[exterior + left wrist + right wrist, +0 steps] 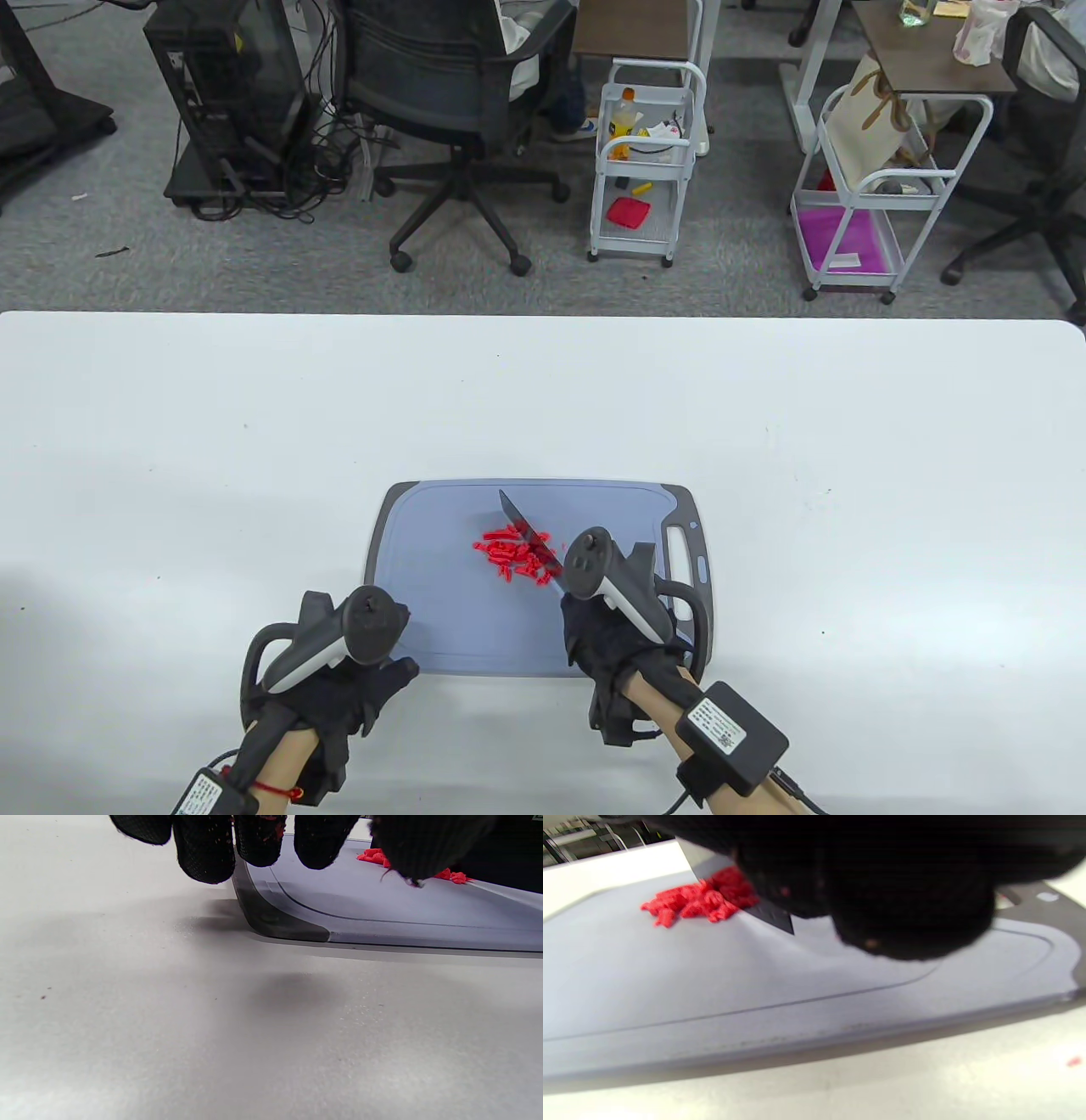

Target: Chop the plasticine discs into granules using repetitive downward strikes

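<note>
Black-gloved, the left hand (352,679) rests near the table's front edge with its fingers (203,853) spread loosely over the near left corner of the board, holding nothing. Beneath everything lies the wide white table (170,475), and on it the blue-grey plastic cutting board with dark end grips (441,611). At the board's near right side the right hand (615,645) grips the handle of a dark-bladed kitchen knife (524,531), whose blade angles over a small heap of red plasticine bits (513,556) near the board's middle.
</note>
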Demonstrator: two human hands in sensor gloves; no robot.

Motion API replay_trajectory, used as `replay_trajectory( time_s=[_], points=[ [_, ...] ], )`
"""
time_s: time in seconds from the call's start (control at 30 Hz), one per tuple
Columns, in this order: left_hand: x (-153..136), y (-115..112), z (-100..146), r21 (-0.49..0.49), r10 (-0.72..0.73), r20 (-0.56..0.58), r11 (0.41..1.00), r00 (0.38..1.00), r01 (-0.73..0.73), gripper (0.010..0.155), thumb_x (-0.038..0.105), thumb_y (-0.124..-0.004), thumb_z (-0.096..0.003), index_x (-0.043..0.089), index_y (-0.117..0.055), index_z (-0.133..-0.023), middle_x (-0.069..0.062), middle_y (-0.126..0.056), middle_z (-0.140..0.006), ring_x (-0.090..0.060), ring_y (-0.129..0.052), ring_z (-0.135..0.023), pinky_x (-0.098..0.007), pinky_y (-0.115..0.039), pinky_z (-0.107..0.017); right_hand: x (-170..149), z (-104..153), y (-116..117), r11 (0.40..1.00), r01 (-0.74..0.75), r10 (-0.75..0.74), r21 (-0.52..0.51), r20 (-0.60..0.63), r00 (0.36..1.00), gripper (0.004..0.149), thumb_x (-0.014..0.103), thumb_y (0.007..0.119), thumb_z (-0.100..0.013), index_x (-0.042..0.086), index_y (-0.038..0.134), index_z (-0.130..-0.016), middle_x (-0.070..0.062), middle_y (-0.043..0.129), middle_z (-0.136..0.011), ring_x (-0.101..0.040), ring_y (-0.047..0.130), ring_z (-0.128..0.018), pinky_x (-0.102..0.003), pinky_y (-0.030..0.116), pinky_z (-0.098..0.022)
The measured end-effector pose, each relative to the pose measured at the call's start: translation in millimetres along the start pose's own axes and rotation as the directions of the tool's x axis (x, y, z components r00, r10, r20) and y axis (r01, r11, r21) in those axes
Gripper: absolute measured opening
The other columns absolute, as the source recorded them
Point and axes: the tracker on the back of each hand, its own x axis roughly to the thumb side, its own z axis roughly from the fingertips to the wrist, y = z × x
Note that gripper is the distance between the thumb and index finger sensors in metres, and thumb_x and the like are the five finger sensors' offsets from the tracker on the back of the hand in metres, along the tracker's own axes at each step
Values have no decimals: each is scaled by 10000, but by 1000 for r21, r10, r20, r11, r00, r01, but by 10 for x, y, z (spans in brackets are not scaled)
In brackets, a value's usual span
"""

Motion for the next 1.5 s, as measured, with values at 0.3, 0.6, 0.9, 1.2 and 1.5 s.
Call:
replay_trajectory(
  time_s=[0.3,0.6,0.9,1.2,1.5],
  points=[
    [-16,10,1,4,10,-2,1000,1000,-10,754,614,-638,-441,309,-551,-1125,-118,-500,-1260,-442,-666,-1081,-650,-517,-751,58,2,28,994,-105,105,-6,-26,994,475,485,681,-515,177,808,-853,31,968,-495,-223,1096,-166,-477,879,-229],
    [-37,20,7,5,15,-2,1000,1000,-15,754,611,-639,-441,306,-553,-1126,-121,-499,-1261,-445,-666,-1079,-652,-516,-750,201,-50,11,969,-5,18,-247,48,999,468,501,704,-510,208,849,-846,30,987,-507,-204,1094,-175,-454,888,-236],
    [10,32,32,11,6,11,1000,1000,-6,753,613,-638,-442,310,-551,-1125,-118,-499,-1261,-445,-665,-1080,-650,-516,-752,-16,-76,-95,987,-32,14,-157,-118,993,483,483,744,-508,183,844,-874,-27,986,-572,-227,1109,-218,-464,888,-237],
    [-5,32,38,9,0,1,1000,1000,0,754,613,-638,-441,309,-552,-1125,-119,-500,-1261,-444,-666,-1080,-651,-516,-751,185,-26,-27,981,9,-14,-194,-22,1000,477,484,742,-506,193,849,-869,-29,988,-579,-229,1116,-223,-453,898,-234],
    [1,16,36,-1,-3,0,1000,1000,3,753,613,-638,-441,308,-552,-1125,-117,-500,-1261,-443,-667,-1079,-650,-518,-750,457,-2,39,969,232,-239,81,91,967,478,481,743,-500,197,866,-864,-38,996,-580,-239,1116,-232,-461,894,-243]
  ],
)
